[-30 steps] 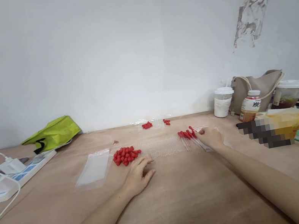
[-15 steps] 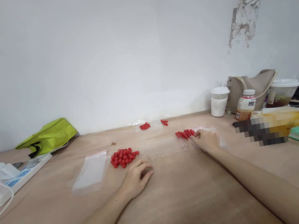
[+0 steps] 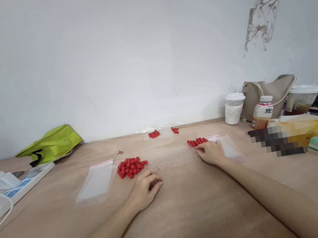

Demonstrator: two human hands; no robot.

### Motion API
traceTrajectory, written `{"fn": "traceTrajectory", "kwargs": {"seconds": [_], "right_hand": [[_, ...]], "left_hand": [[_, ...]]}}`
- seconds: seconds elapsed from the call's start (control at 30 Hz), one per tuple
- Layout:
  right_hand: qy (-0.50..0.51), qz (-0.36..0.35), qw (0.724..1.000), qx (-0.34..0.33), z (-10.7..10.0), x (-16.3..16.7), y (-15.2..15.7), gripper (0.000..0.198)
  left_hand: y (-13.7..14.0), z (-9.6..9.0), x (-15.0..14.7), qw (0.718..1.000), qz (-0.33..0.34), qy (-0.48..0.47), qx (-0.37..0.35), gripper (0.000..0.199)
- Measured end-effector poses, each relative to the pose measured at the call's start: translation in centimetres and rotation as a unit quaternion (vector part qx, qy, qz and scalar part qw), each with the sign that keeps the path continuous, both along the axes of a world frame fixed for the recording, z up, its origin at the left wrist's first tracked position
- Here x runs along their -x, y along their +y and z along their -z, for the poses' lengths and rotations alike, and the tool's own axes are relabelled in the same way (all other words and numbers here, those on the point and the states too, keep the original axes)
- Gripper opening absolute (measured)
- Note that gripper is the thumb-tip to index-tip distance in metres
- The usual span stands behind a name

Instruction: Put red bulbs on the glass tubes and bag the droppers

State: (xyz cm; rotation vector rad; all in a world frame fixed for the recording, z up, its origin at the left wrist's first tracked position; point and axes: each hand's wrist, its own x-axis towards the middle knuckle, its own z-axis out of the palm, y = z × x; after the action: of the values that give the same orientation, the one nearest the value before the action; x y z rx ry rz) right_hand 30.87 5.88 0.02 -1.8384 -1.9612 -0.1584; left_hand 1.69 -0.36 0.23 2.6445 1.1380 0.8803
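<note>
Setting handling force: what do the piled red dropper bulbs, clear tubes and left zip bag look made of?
Red dropper bulbs: probably rubber, satin; soft highlights, rounded shapes.
Clear tubes: glass or hard plastic, glossy; see-through, bright edges, can't tell which.
Left zip bag: likely thin plastic film, smooth; translucent, red line along top.

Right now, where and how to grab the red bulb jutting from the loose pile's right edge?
Pinch the rounded outer end of the red bulb, probably best from above: it juts from the pile, while clear tubes lie close on its right.
</note>
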Motion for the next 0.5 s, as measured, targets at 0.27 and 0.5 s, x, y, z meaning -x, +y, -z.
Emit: {"fn": "traceTrajectory", "kwargs": {"seconds": [0.27, 0.5], "right_hand": [[0.015, 0.060, 0.997, 0.045, -0.8, 0.9, 0.0, 0.026], [-0.010, 0.132, 0.983, 0.125, -2.5, 2.2, 1.0, 0.018]], "left_hand": [[0.0, 0.0, 0.0, 1.000, 0.000, 0.000, -0.005, 0.011], [0.0, 0.1, -0.1, 1.000, 0.005, -0.003, -0.002, 0.012]]}}
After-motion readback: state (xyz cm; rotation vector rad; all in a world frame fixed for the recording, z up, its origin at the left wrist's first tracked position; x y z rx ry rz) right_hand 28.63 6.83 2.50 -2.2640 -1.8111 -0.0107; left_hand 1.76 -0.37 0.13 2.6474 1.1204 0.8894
